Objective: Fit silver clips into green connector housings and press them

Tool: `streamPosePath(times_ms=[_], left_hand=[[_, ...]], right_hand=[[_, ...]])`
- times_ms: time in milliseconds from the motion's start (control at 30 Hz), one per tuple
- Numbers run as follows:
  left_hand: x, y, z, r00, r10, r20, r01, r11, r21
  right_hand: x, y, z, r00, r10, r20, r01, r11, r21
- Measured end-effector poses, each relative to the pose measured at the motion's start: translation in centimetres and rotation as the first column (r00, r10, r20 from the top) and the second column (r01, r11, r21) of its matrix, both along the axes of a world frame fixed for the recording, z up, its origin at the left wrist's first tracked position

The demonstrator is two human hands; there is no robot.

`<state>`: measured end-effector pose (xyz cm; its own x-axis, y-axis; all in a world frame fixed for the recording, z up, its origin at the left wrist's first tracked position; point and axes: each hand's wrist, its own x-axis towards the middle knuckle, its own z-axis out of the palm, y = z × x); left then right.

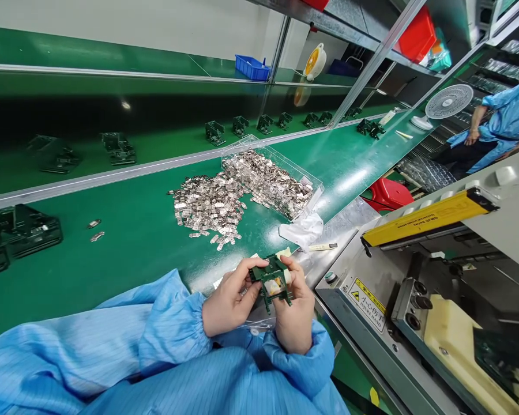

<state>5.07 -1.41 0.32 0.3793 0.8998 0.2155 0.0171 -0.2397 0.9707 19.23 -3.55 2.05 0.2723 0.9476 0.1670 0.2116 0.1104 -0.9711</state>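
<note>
Between my two hands, just above the near edge of the bench, is a dark green plastic frame part (271,278) with openings through it. My left hand (233,298) grips its left side, thumb and fingers closed on it. On the opposite side my right hand (297,308) holds it too, fingers wrapped round the edge; some fingertips appear to wear pale covers. Beyond the hands lies a heap of small silvery metal pieces (207,204). A clear plastic box (305,210), tipped toward the heap, holds more of them. A white cloth or glove (301,230) rests by the box.
More dark green frames (34,230) stand at the left, and others (365,128) sit farther down the green bench (125,276). A machine with a yellow sensor bar (428,218) flanks my right. A co-worker in blue (501,121) is at the upper right, near a fan (448,101).
</note>
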Motion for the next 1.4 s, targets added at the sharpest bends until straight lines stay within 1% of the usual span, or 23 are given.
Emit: streamPosePath(times_ms=[100, 200, 267, 333, 433, 467, 533, 600, 633, 667, 700, 733, 767, 800, 833, 900, 967, 1000, 1067, 1133, 1233, 1333, 1400], left_hand=[[0.0, 0.2, 0.4, 0.998, -0.037, 0.05, 0.04, 0.998, -0.052], [0.1, 0.4, 1.2, 0.986, -0.067, 0.152, 0.097, 0.976, -0.197], [0.3, 0.4, 2.0, 0.975, -0.085, 0.207, 0.145, 0.945, -0.293], [0.6, 0.1, 3.3, 0.972, -0.141, 0.19, 0.2, 0.917, -0.345], [1.5, 0.1, 5.9, 0.933, -0.359, 0.031, 0.35, 0.882, -0.316], [2.1, 0.4, 6.9, 0.883, -0.469, -0.029, 0.44, 0.848, -0.295], [4.0, 1.4, 8.8, 0.72, -0.684, -0.116, 0.645, 0.722, -0.25], [7.4, 2.6, 10.4, 0.587, -0.785, -0.197, 0.774, 0.616, -0.146], [9.6, 2.9, 11.1, 0.573, -0.783, -0.242, 0.798, 0.6, -0.05], [12.1, 3.0, 11.7, 0.594, -0.753, -0.283, 0.796, 0.602, 0.071], [14.8, 2.9, 12.1, 0.632, -0.71, -0.31, 0.774, 0.602, 0.197], [17.6, 2.5, 12.4, 0.664, -0.674, -0.324, 0.748, 0.591, 0.303], [20.3, 2.0, 12.6, 0.683, -0.651, -0.33, 0.728, 0.573, 0.376], [23.0, 1.4, 12.7, 0.695, -0.639, -0.33, 0.715, 0.566, 0.411], [25.3, 0.9, 12.8, 0.703, -0.63, -0.33, 0.708, 0.575, 0.41], [29.0, 0.2, 12.9, 0.716, -0.611, -0.338, 0.699, 0.622, 0.354], [30.6, 0.2, 13.0, 0.736, -0.598, -0.318, 0.675, 0.683, 0.28], [30.6, 0.5, 13.1, 0.753, -0.591, -0.288, 0.655, 0.711, 0.255], [28.8, 1.5, 13.3, 0.794, -0.57, -0.211, 0.607, 0.762, 0.225], [25.3, 2.9, 13.4, 0.825, -0.542, -0.164, 0.565, 0.802, 0.193], [18.5, 4.9, 12.7, 0.823, -0.521, -0.228, 0.551, 0.829, 0.096], [12.5, 6.0, 10.7, 0.818, -0.498, -0.287, 0.5, 0.863, -0.073], [9.9, 6.2, 8.8, 0.816, -0.496, -0.297, 0.465, 0.868, -0.174]], right_hand=[[0.1, -0.3, -0.8, 0.968, 0.027, -0.251, -0.033, 0.999, -0.018], [1.6, -0.6, -0.8, 0.904, 0.12, -0.409, -0.13, 0.992, 0.005], [3.1, -1.0, 0.0, 0.898, 0.194, -0.395, -0.185, 0.981, 0.06], [4.4, -1.9, 1.0, 0.914, 0.272, -0.302, -0.253, 0.962, 0.102], [6.0, -4.1, 2.6, 0.943, 0.303, -0.138, -0.29, 0.951, 0.107], [6.7, -5.1, 3.1, 0.957, 0.27, -0.105, -0.258, 0.959, 0.115], [8.7, -7.5, 3.7, 0.984, 0.162, -0.075, -0.149, 0.976, 0.157], [11.3, -10.5, 4.3, 0.996, -0.009, -0.084, 0.027, 0.977, 0.213], [12.8, -12.1, 4.5, 0.986, -0.134, -0.102, 0.156, 0.957, 0.246], [14.4, -13.8, 4.7, 0.95, -0.284, -0.127, 0.309, 0.906, 0.289], [15.8, -15.3, 4.9, 0.884, -0.44, -0.16, 0.468, 0.819, 0.332], [17.2, -16.7, 5.1, 0.794, -0.575, -0.198, 0.604, 0.706, 0.37], [18.5, -17.9, 5.3, 0.705, -0.671, -0.228, 0.698, 0.601, 0.39], [19.7, -18.8, 5.5, 0.634, -0.734, -0.243, 0.757, 0.523, 0.392], [20.8, -19.3, 5.7, 0.589, -0.773, -0.237, 0.788, 0.483, 0.383], [22.6, -19.6, 5.9, 0.572, -0.802, -0.174, 0.798, 0.495, 0.344], [24.1, -19.1, 6.1, 0.604, -0.792, -0.086, 0.769, 0.552, 0.322], [24.9, -18.6, 6.3, 0.632, -0.774, -0.043, 0.742, 0.588, 0.322], [26.4, -17.3, 6.6, 0.697, -0.716, 0.031, 0.675, 0.67, 0.31], [27.7, -15.9, 7.2, 0.768, -0.632, 0.102, 0.592, 0.762, 0.265], [29.1, -14.0, 8.3, 0.861, -0.47, 0.194, 0.446, 0.881, 0.155], [29.5, -12.9, 9.3, 0.895, -0.359, 0.266, 0.346, 0.933, 0.096], [29.2, -12.5, 9.5, 0.888, -0.341, 0.31, 0.331, 0.94, 0.084]])
